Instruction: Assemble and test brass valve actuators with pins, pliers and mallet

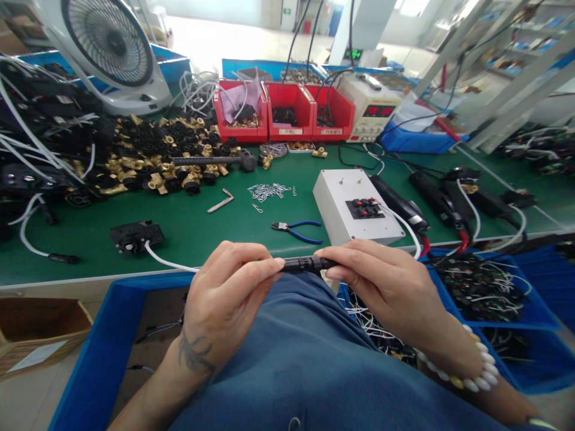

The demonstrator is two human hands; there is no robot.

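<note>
Connector (306,264) in pinched fingers (271,267) of left hand (227,299) and right hand (393,290), brass-coloured pieces (250,122) in red bin (240,134) beyond.

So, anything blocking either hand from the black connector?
Nothing visible. Left hand and right hand already grip the black connector at opposite ends. The blue-handled pliers lie on the bench beyond it, not in between.

We hold black cable connector (305,264) between left hand (229,293) and right hand (390,287), blue-handled pliers (299,230) just beyond on green bench (197,233).
</note>
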